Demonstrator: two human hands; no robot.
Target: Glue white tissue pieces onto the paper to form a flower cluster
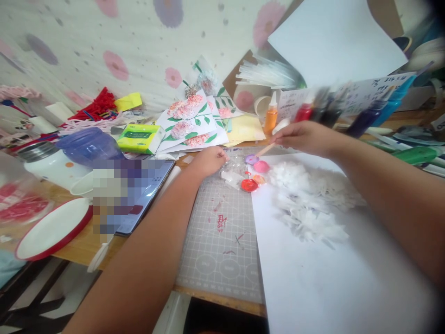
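Observation:
My left hand (207, 161) rests closed on the edge of a clear plastic paint palette (239, 174), holding it on the grey cutting mat (222, 232). My right hand (302, 137) is closed on a wooden-handled brush (266, 149), whose tip touches a purple blob of paint (251, 159). Pink paint (261, 166) and red paint (249, 185) lie beside it. A white sheet (330, 278) in front of me carries a pile of white torn tissue (309, 204).
Flower paintings (193, 123), an orange bottle (270, 118) and dark paint bottles (361, 121) stand at the back. A tablet (146, 195), a red-rimmed plate (52, 229), a tissue pack (141, 138) and a white jar (52, 164) sit left. Markers (413, 153) lie right.

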